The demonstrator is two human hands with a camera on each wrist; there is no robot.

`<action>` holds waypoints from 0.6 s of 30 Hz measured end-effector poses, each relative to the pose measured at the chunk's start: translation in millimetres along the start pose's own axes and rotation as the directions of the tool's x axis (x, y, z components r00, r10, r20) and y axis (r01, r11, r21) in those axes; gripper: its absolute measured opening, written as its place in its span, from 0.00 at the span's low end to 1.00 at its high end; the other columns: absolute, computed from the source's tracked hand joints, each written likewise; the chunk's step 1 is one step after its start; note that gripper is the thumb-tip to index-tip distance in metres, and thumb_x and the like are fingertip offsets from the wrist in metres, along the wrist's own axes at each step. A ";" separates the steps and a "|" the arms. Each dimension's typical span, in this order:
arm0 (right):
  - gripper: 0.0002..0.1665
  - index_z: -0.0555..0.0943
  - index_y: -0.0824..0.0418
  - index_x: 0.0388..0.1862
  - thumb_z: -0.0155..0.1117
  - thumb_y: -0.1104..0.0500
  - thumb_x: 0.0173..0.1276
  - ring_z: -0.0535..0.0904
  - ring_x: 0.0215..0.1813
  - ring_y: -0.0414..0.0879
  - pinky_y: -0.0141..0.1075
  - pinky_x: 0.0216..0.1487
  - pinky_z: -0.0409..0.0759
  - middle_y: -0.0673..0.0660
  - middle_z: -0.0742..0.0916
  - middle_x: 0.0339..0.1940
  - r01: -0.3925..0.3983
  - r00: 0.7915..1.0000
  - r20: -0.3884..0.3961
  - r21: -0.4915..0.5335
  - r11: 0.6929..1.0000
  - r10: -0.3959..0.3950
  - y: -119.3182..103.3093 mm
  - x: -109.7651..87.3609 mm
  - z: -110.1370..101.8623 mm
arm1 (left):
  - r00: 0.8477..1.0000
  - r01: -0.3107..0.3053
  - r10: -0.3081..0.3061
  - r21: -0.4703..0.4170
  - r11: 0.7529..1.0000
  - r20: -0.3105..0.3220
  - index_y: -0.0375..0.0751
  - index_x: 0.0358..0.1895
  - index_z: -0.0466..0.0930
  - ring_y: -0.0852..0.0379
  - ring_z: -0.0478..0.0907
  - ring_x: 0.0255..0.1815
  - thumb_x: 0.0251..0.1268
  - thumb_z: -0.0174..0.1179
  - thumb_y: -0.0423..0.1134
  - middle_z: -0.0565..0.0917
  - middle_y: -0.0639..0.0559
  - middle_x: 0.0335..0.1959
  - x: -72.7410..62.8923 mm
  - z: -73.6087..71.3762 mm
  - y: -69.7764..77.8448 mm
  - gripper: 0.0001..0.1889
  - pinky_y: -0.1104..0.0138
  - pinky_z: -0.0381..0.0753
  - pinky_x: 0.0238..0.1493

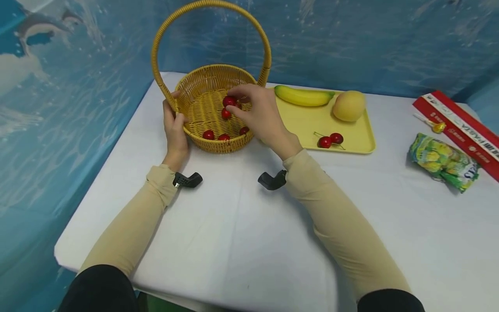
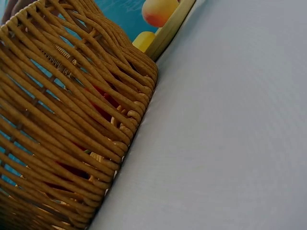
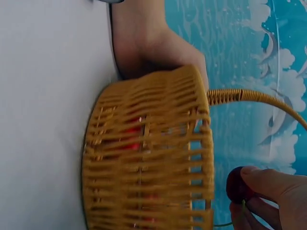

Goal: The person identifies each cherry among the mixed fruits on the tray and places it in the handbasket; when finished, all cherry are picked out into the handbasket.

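Observation:
A woven yellow-brown basket (image 1: 221, 145) with a tall arched handle stands on the white table. My left hand (image 1: 175, 136) grips its left side, thumb over the rim. Over the basket's right side, my right hand (image 1: 262, 113) pinches a dark red cherry (image 3: 235, 184) between thumb and fingers; a green stem hangs from it in the right wrist view. Another cherry (image 1: 226, 114) shows just below the fingers. Several more cherries (image 1: 208, 134) lie inside near the front wall. Through the weave, red patches show in both wrist views.
Right of the basket is a yellow tray (image 1: 296, 125) bearing a banana (image 1: 304, 96), a peach-like fruit (image 1: 349, 106) and two cherries (image 1: 325, 141). Farther right lie a green snack bag (image 1: 442, 160), a gold-wrapped candy (image 1: 438, 127) and a long red box (image 1: 464, 132). Blue curtains border the table.

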State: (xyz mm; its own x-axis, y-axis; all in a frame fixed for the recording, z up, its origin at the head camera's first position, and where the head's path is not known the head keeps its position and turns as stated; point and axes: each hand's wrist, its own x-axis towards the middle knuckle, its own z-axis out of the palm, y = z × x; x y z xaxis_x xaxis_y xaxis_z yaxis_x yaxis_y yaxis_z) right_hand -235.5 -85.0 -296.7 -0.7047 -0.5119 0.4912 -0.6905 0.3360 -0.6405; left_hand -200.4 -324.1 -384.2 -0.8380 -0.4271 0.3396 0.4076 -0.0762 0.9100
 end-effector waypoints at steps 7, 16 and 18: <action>0.19 0.88 0.63 0.58 0.74 0.57 0.71 0.88 0.49 0.50 0.38 0.53 0.84 0.57 0.91 0.53 0.044 0.999 0.030 -0.024 0.999 -0.043 -11.9 5.9 18.5 | 1.000 0.019 -0.019 -0.015 1.000 0.014 0.38 0.72 0.63 0.42 0.66 0.68 0.58 0.40 0.26 0.65 0.40 0.77 -1.2 6.3 -0.3 0.33 0.54 0.67 0.65; 0.21 0.88 0.60 0.60 0.74 0.55 0.71 0.83 0.59 0.51 0.43 0.60 0.77 0.56 0.90 0.59 -0.010 1.000 -0.014 -0.076 0.997 0.009 6.7 -7.6 0.0 | 0.999 0.023 -0.023 0.003 1.000 0.030 0.40 0.73 0.63 0.42 0.65 0.68 0.57 0.41 0.27 0.64 0.41 0.77 -1.1 10.8 -3.0 0.34 0.53 0.65 0.66; 0.19 0.88 0.61 0.59 0.73 0.56 0.72 0.84 0.57 0.52 0.45 0.58 0.77 0.57 0.91 0.57 -0.014 0.999 -0.040 -0.073 0.997 0.011 13.8 -14.8 -9.4 | 0.999 0.020 -0.020 0.014 1.000 0.025 0.40 0.72 0.63 0.42 0.65 0.68 0.56 0.41 0.27 0.64 0.41 0.77 -0.8 9.9 -3.1 0.34 0.54 0.64 0.67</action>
State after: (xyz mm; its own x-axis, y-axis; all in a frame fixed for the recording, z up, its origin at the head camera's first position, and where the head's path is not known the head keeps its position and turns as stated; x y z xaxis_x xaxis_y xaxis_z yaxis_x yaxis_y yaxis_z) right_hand -236.1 -65.4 -307.2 -0.7181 -0.4762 0.5075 -0.6908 0.3997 -0.6025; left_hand -204.6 -314.6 -384.9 -0.8549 -0.4027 0.3270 0.3859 -0.0724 0.9197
